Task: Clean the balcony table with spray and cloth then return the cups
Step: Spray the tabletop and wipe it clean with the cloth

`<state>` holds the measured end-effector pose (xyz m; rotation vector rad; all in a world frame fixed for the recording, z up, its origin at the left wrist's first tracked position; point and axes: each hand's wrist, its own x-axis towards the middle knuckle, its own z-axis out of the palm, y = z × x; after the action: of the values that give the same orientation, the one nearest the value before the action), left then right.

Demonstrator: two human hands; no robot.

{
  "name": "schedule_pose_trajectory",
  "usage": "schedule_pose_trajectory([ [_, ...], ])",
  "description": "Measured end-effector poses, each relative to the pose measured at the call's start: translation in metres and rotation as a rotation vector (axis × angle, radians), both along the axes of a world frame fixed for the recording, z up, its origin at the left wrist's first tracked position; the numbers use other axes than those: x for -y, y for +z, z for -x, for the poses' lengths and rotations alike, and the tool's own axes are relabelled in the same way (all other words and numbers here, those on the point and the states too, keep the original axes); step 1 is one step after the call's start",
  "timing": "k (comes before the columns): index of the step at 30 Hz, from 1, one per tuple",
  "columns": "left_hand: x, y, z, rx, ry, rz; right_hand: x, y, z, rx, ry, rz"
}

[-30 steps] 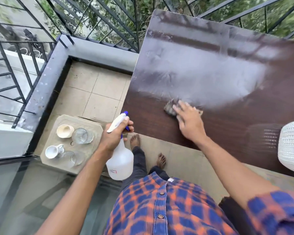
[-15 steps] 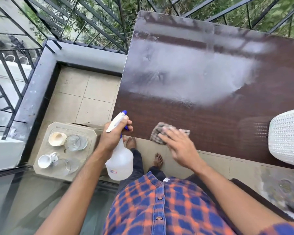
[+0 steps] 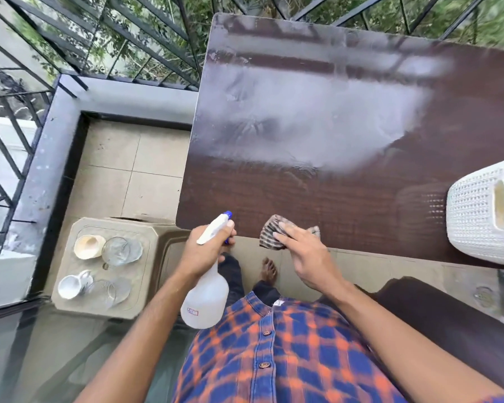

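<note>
**While table is wiped, cups stand aside on stool**

As seen from the head camera, the dark wood-grain table (image 3: 346, 199) fills the upper right of the view, set against the black balcony railing (image 3: 114, 39). A pale, hazy film (image 3: 317, 117) covers the far half of its top; the near strip shows bare dark grain. A white woven basket (image 3: 477, 216) stands on the table at the right edge of the view, partly cut off.

On the tiled floor (image 3: 128, 175) to the left of the table, a beige stool (image 3: 114, 228) sits just beside the near left corner. It carries four cups: a cream cup (image 3: 88, 246) touching or nearly touching a clear glass (image 3: 122, 251) on the far side, and a white mug (image 3: 70, 286) next to a second clear glass (image 3: 114, 289) on the near side. None of the cups is on the table.

The spray bottle (image 3: 205, 301), translucent white with a blue-tipped nozzle, hangs off the table, over the floor by the near left corner. The left hand (image 3: 204, 251) grips it at the neck, fingers curled round below the spray head.

The right hand (image 3: 306, 257) lies flat on the cloth (image 3: 271, 234), fingers straight and together, pressing it down. The striped cloth sits bunched at the table's near edge, with part of it overhanging toward the person.
</note>
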<state>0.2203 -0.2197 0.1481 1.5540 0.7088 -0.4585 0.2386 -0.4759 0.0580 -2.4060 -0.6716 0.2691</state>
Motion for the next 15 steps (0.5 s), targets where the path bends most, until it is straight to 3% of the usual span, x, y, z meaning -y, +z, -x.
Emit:
schedule_pose_trajectory([
  [4, 0.019, -0.006, 0.003, 0.027, -0.256, -0.062, 0.030, 0.033, -0.018, -0.403, -0.444, -0.248],
  [7, 0.042, -0.014, -0.001, 0.059, -0.467, -0.146, 0.039, 0.047, -0.039, -0.545, -0.788, -0.577],
  [9, 0.057, -0.018, -0.006, 0.027, -0.499, -0.143, 0.041, 0.051, -0.052, -0.589, -0.940, -0.816],
  [12, 0.075, -0.019, -0.012, -0.081, -0.408, -0.069, 0.042, 0.052, -0.059, -0.558, -1.042, -0.875],
  [15, 0.088, -0.017, -0.015, -0.125, -0.406, -0.022, 0.042, 0.052, -0.052, -0.537, -1.017, -0.797],
])
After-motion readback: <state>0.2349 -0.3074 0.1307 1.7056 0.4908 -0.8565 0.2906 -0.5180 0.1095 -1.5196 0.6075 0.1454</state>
